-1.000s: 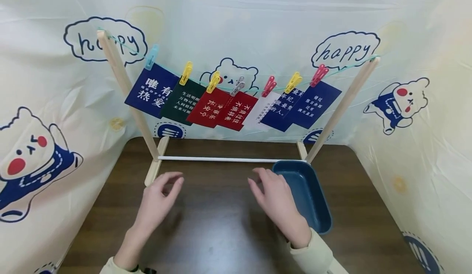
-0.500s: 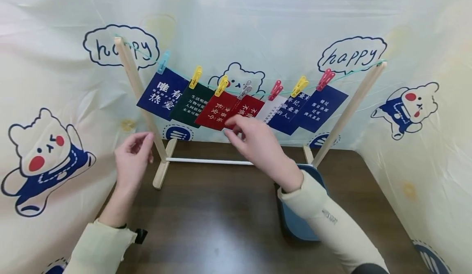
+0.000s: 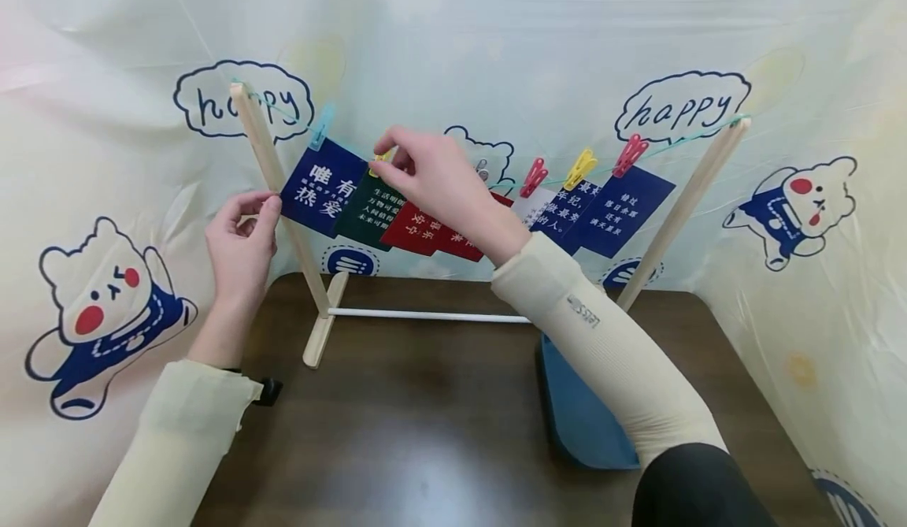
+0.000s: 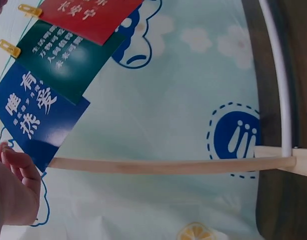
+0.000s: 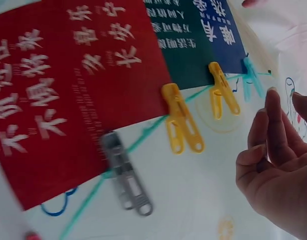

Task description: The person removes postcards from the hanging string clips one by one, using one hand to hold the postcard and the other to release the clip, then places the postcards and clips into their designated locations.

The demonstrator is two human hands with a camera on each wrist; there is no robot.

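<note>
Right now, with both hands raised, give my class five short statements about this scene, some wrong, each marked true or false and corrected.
1. The light-blue plastic clothespin clips the navy rectangular card nearest the left wooden post. True.
2. The left hand rests on the brown tabletop. False: it is raised near that card's lower corner.
3. A green rectangular card hangs between the navy card and a red card. True.
4. The grey clothespin clips the green card. False: it sits where two red cards meet.
5. The cream right sleeve partly hides the blue round-cornered tray in the head view. True.
</note>
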